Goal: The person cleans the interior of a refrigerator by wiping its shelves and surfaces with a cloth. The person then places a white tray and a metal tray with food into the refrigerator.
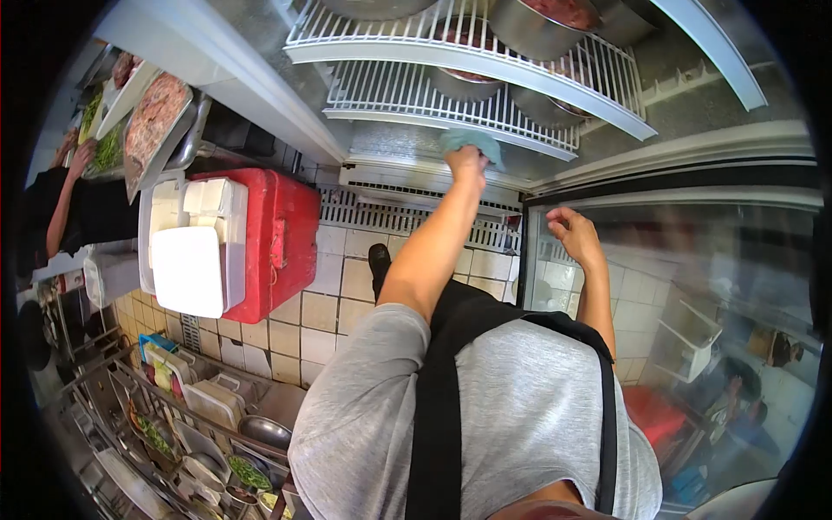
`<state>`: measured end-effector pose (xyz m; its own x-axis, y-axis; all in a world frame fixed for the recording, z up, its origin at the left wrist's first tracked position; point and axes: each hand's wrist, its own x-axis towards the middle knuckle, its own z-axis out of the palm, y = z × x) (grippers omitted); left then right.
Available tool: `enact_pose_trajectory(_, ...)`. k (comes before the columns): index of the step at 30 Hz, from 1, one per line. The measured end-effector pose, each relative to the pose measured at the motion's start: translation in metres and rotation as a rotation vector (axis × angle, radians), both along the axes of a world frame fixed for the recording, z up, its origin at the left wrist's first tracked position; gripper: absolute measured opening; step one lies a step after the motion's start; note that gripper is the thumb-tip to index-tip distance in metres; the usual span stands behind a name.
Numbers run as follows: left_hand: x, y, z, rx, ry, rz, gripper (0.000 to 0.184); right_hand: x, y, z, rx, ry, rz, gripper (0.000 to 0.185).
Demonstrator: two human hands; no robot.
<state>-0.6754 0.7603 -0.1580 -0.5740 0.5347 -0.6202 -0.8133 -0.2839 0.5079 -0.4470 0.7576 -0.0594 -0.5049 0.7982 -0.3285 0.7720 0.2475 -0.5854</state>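
My left hand (466,165) grips a crumpled green-blue cloth (472,146) at the bottom front of an open refrigerator, below its white wire shelves (468,56). The cloth lies against the cabinet's lower ledge (390,143). Fingers loosely bent and apart, my right hand (572,236) is beside the glass door (676,234) with nothing visible in it. Metal pots (533,30) holding red meat stand on the shelves above.
A red cooler (290,238) with white tubs (186,269) stands left on the tiled floor. Behind it, another person's hands (80,156) are near greens and a meat tray (156,121). Lower left is a rack of containers (212,403). A floor drain (373,212) runs before the refrigerator.
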Motion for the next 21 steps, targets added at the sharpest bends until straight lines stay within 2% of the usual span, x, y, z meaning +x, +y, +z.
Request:
enact_pose_trajectory(4, 0.064, 0.038, -0.01, 0.015, -0.052, -0.162, 0.022, 0.0, -0.004, 0.013, 0.066, 0.029, 0.017, 0.019)
enact_pose_trajectory(7, 0.11, 0.066, -0.015, -0.042, 0.009, -0.314, 0.017, -0.001, -0.01, 0.023, 0.057, 0.018, -0.011, 0.019)
enact_pose_trajectory(10, 0.127, 0.087, -0.004, -0.094, -0.077, -0.547, 0.016, 0.004, -0.009, 0.021, 0.16, 0.018, 0.06, 0.019)
enact_pose_trajectory(11, 0.123, 0.087, -0.004, -0.074, -0.056, -0.642, 0.019, 0.005, -0.01, 0.022, 0.154, 0.018, 0.054, 0.019)
enact_pose_trajectory(14, 0.107, 0.05, 0.014, -0.025, 0.187, -0.649, 0.023, 0.003, -0.004, 0.026, 0.15, 0.036, 0.054, 0.02)
enact_pose_trajectory(15, 0.105, 0.038, 0.016, 0.002, 0.612, -0.461, 0.02, 0.006, -0.001, 0.022, 0.149, 0.05, 0.049, 0.02)
enact_pose_trajectory(18, 0.071, 0.012, 0.063, -0.1, 1.454, -0.372, 0.016, 0.001, -0.004, 0.019, 0.135, 0.068, 0.061, 0.019)
enact_pose_trajectory(19, 0.065, 0.02, 0.054, -0.192, 1.666, -0.423, 0.018, 0.001, -0.004, 0.017, 0.132, 0.051, 0.08, 0.019)
enact_pose_trajectory(21, 0.05, 0.026, 0.046, -0.134, 1.968, -0.345, 0.015, -0.001, -0.005, 0.015, 0.119, 0.029, 0.099, 0.02)
